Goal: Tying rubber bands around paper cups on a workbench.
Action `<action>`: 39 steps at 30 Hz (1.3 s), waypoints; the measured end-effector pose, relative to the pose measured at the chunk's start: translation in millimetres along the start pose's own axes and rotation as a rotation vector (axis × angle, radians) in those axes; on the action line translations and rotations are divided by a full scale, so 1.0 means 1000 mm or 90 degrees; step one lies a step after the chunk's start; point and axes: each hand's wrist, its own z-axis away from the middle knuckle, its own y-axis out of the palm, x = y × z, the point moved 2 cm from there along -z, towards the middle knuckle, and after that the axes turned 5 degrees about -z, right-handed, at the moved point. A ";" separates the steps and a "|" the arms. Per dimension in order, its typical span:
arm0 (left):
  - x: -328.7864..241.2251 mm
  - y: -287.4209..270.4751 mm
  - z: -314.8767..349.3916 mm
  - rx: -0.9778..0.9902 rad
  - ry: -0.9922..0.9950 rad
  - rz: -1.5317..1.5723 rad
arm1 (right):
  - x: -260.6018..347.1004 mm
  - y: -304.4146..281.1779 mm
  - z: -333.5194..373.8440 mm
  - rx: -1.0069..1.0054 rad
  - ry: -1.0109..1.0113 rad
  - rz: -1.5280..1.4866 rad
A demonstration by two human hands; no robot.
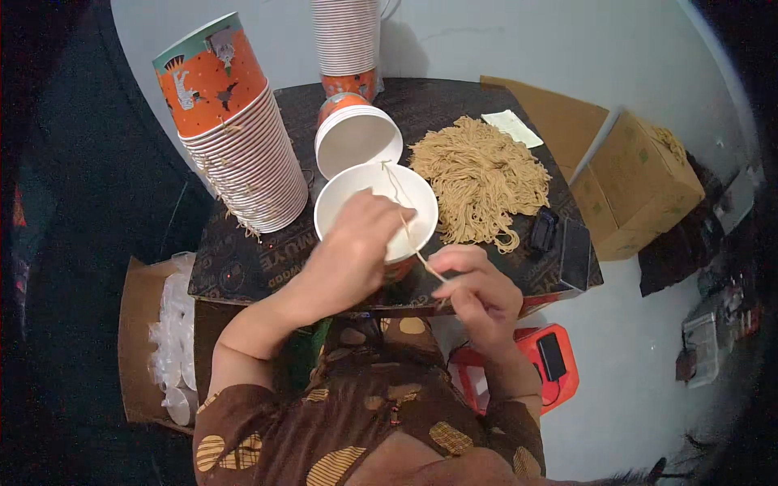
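Observation:
A white paper bucket (327,202) with its mouth up stands at the table's near edge. A thin beige cord (394,182) runs from its far rim across the opening toward me. My left hand (356,243) reaches over the bucket's mouth, fingers curled at the cord; the hand is slightly blurred and its thumb is hidden. Just right of the near rim, my right hand (480,296) pinches the cord between thumb and fingers. Behind this bucket another bucket (356,142) lies on its side, its white opening facing me.
At left leans a tall stack of orange-printed buckets (243,154), cord ends hanging off its rims. Another stack (347,36) rises behind. A heap of beige cords (482,174) lies on the dark table (243,271) at right. Cardboard boxes (640,182) and a red stool (527,340) stand beside it.

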 end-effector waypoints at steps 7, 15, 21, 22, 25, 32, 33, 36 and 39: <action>-0.012 0.003 0.056 -0.094 -0.198 0.266 | -0.022 0.016 -0.007 -0.056 -0.005 -0.179; -0.030 0.063 0.068 -0.043 -0.310 0.532 | -0.023 0.035 -0.003 -0.072 0.023 -0.256; -0.026 0.063 0.088 0.026 -0.382 0.605 | -0.018 0.019 0.020 -0.105 0.032 -0.101; -0.026 0.056 0.089 0.119 -0.456 0.636 | -0.017 0.013 0.025 -0.106 0.030 -0.097; -0.019 0.043 0.094 0.200 -0.335 0.467 | -0.005 0.015 0.031 -0.187 -0.016 0.419; -0.021 0.025 0.089 0.279 -0.138 0.259 | 0.006 0.049 0.033 0.176 0.065 0.231; -0.021 0.019 0.088 0.257 -0.141 0.275 | 0.001 0.049 0.035 0.175 0.062 0.233; -0.017 0.007 0.082 0.278 -0.150 0.285 | -0.014 0.049 0.041 0.215 0.079 0.245; -0.011 0.003 0.082 0.264 -0.163 0.298 | -0.013 0.047 0.037 0.189 0.044 0.253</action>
